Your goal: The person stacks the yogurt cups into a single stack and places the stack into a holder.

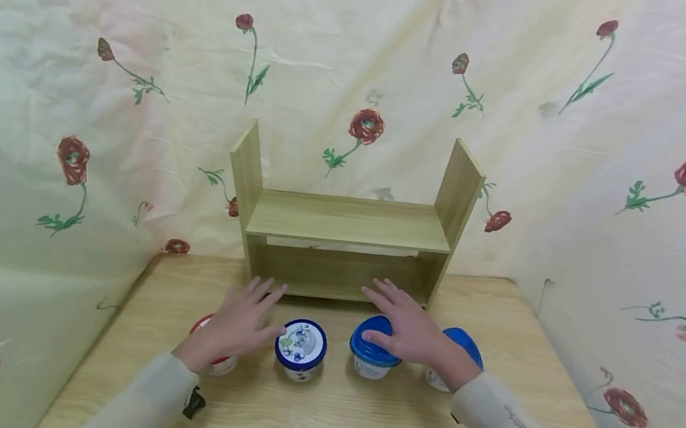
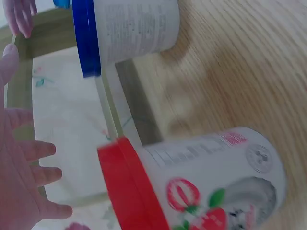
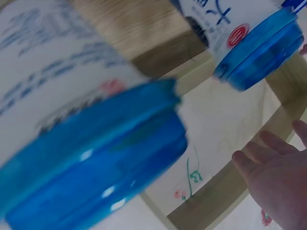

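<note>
Four tubs would be a count, so several lidded tubs stand in a row on the table. My left hand (image 1: 244, 321), fingers spread, hovers over a white tub with a red lid (image 2: 132, 187), which shows strawberry pictures. Right of it stands a tub with a dark blue lid (image 1: 301, 346). My right hand (image 1: 409, 329) is stretched out above a tub with a bright blue domed lid (image 1: 369, 346) and partly covers it. Behind the right wrist is another blue-lidded tub (image 1: 463, 344). Neither hand grips anything; the wrist views show straight, spread fingers.
A two-level wooden shelf (image 1: 351, 222) with upright side panels stands behind the tubs, at the back of the wooden table (image 1: 261, 422). Flower-printed cloth (image 1: 338, 60) hangs behind and at both sides.
</note>
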Demonstrator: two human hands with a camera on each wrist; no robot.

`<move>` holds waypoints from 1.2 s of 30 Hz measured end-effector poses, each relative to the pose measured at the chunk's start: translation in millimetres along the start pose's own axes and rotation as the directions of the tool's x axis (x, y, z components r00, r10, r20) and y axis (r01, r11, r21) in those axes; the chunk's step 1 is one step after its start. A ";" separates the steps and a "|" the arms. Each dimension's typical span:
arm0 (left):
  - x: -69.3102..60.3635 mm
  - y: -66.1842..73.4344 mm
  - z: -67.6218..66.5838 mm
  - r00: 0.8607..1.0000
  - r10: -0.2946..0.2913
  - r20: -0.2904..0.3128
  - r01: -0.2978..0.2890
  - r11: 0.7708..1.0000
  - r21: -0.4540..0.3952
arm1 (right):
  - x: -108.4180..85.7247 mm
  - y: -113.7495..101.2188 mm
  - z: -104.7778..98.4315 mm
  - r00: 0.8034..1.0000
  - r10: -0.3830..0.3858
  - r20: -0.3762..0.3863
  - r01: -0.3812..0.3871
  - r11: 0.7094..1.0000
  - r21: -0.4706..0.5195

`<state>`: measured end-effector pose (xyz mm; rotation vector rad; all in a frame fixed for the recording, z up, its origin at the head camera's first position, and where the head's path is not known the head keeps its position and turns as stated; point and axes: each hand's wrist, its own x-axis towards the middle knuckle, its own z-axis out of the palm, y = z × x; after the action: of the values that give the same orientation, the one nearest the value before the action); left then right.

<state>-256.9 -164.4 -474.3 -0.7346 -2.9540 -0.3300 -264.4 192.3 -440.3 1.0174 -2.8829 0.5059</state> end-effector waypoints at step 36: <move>-89.2 -39.2 49.8 0.791 -0.536 -0.296 0.280 0.746 -0.605 | 13.9 -80.4 45.3 0.999 -0.006 0.039 -0.004 0.962 0.272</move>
<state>-197.9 -227.3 -541.6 0.0407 -2.5223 -1.2179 -222.5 110.7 -457.8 1.0710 -2.9024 0.9130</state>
